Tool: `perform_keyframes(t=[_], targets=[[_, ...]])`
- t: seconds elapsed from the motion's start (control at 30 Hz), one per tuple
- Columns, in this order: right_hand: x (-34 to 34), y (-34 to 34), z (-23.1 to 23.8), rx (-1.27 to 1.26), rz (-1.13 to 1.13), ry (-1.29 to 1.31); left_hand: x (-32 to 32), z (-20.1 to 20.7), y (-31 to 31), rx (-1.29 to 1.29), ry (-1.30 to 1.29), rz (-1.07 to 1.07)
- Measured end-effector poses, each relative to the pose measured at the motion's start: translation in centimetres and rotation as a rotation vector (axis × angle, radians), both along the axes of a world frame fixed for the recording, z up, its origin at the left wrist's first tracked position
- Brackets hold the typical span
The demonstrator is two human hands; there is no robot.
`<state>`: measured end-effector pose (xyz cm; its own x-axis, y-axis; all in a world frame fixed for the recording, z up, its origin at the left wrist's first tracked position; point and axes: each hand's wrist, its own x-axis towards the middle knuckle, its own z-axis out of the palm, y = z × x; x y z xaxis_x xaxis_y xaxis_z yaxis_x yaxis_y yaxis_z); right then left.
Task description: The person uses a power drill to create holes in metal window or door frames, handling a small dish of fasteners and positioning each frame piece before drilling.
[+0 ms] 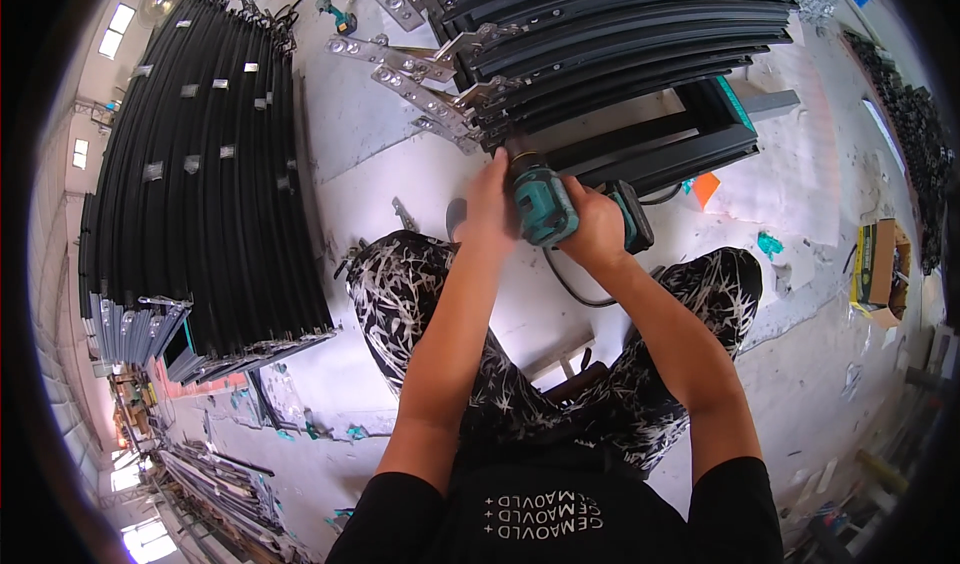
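My right hand [597, 226] is wrapped round the handle of a teal-and-black cordless drill [545, 204]. The drill's nose points away from me at the near left corner of a stack of black metal frames [620, 24]. Beside the drill's front end is my left hand [487, 199], blurred, its fingertips close to the chuck; whether it grips anything is hidden. Silvery hinge arms [405, 61] stick out leftward from the stack's corners. Under the stack's near edge lies a black rectangular frame [640, 139] with a teal strip at its right end.
A long row of black frames [200, 184] stands on the left. Another cordless drill [336, 14] lies on the floor at the far left. To the right are an open cardboard box [882, 272], an orange scrap [705, 190] and teal scraps [769, 244].
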<state>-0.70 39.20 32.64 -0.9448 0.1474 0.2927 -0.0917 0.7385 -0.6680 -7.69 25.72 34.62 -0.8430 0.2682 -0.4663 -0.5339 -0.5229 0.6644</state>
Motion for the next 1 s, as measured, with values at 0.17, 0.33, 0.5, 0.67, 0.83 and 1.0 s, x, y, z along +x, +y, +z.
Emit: perform_keyframes(t=[0.17,0.33,0.5,0.67,0.83,1.0], targets=[[0.1,0.3,0.9,0.137,0.009,0.028,1.6,0.0,0.3,-0.050,-0.035,0.111],[0.0,0.3,1.3,0.161,-0.004,0.053,2.2,0.7,0.6,-0.053,-0.013,0.126],[0.2,-0.1,1.2,0.117,-0.010,0.027,2.5,1.5,0.9,-0.071,-0.002,0.143],[0.2,-0.3,1.2,0.085,0.015,0.026,2.9,2.4,1.0,-0.113,-0.034,0.183],[0.2,-0.2,1.3,0.073,0.008,0.042,2.6,2.1,0.9,-0.146,-0.006,0.157],[-0.2,0.1,1.0,0.066,-0.009,0.037,2.2,1.5,1.4,-0.122,0.026,0.188]])
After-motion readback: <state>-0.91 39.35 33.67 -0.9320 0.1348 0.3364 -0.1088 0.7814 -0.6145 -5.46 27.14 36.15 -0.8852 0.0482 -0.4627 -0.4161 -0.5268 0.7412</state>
